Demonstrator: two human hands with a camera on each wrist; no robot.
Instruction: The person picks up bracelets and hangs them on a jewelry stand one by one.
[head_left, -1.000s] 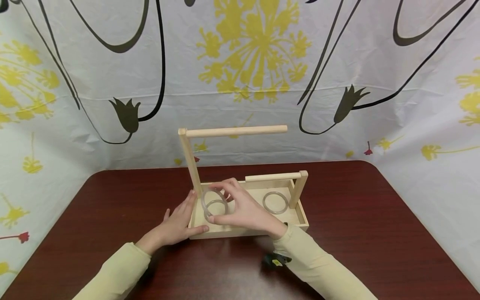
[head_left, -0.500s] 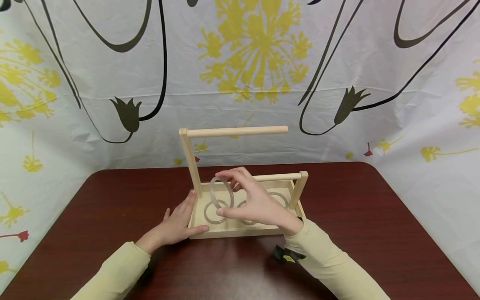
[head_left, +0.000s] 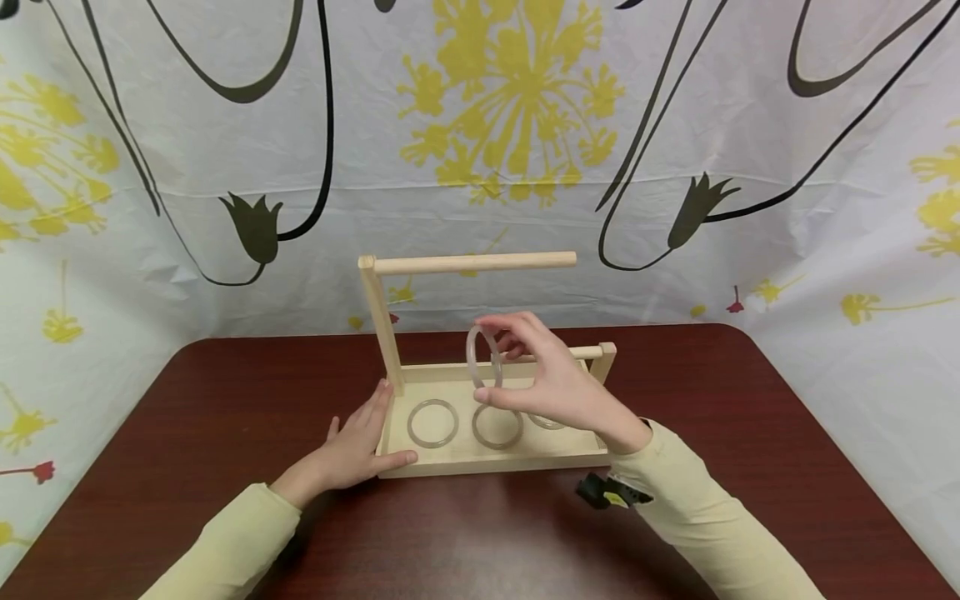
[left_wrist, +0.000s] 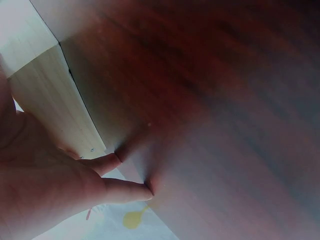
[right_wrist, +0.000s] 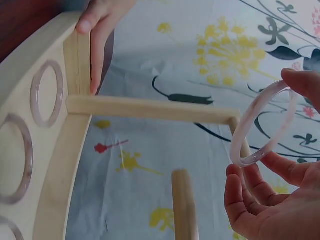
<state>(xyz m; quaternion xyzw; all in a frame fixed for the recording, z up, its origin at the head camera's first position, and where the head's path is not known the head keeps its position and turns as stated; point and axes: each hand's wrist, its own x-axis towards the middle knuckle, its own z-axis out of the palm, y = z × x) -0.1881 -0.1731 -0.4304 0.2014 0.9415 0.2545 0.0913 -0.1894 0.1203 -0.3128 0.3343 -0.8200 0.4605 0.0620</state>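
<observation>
My right hand point(head_left: 558, 379) pinches a pale translucent bangle point(head_left: 472, 360) between thumb and fingertips. The bangle stands on edge above the middle of a light wooden tray point(head_left: 480, 467); the right wrist view shows this bangle point(right_wrist: 246, 127) with the curled fingers point(right_wrist: 260, 182) under it. Flat on the tray floor lie a left bangle point(head_left: 411, 423), a middle bangle point(head_left: 497, 446) and a right bangle point(head_left: 549, 426), the last partly hidden by my right hand. My left hand point(head_left: 352, 450) rests against the tray's left end, fingers straight, thumb over the front corner.
From the tray's left end rises a tall wooden post point(head_left: 381, 325) with a long bar point(head_left: 476, 263) reaching right. A short post point(head_left: 598, 375) at the right end carries a lower bar point(head_left: 587, 353) pointing left. A patterned cloth point(head_left: 480, 208) hangs behind the dark red table point(head_left: 262, 392).
My right hand has lifted the bangle from the tray's left part and carried it up and right. The left and middle bangles now show fully. The left hand has stayed in place.
</observation>
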